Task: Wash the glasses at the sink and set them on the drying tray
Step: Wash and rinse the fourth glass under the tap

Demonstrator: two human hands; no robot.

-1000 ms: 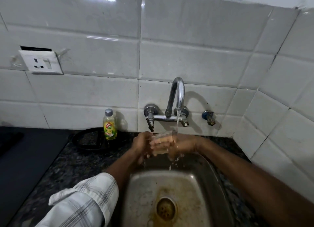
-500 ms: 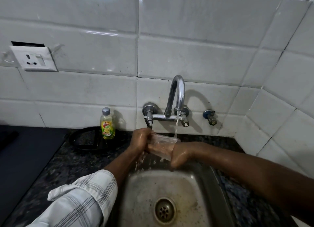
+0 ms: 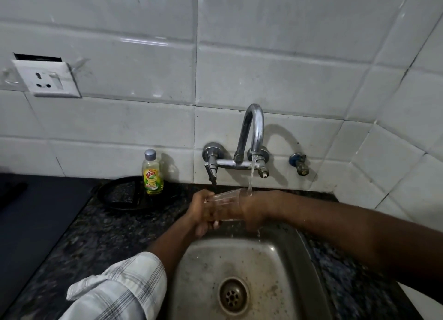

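The work is in its washing part. The tumbler glass (image 3: 225, 203) lies on its side over the steel sink (image 3: 275, 271), at twelve o'clock from the drain (image 3: 233, 295), with its mouth under the water stream (image 3: 250, 175) from the tap (image 3: 254, 132). The left hand (image 3: 200, 214) has its fingers curled round the base end. The right hand (image 3: 254, 211) is at the mouth, and I cannot tell how its fingers lie. No glass is set to dry, so rinsing and placing remain.

At ten o'clock from the glass stands a Vim dish soap bottle (image 3: 152, 173), on a round black tray (image 3: 115, 197), perhaps the drying tray. The bottle takes some of its room.
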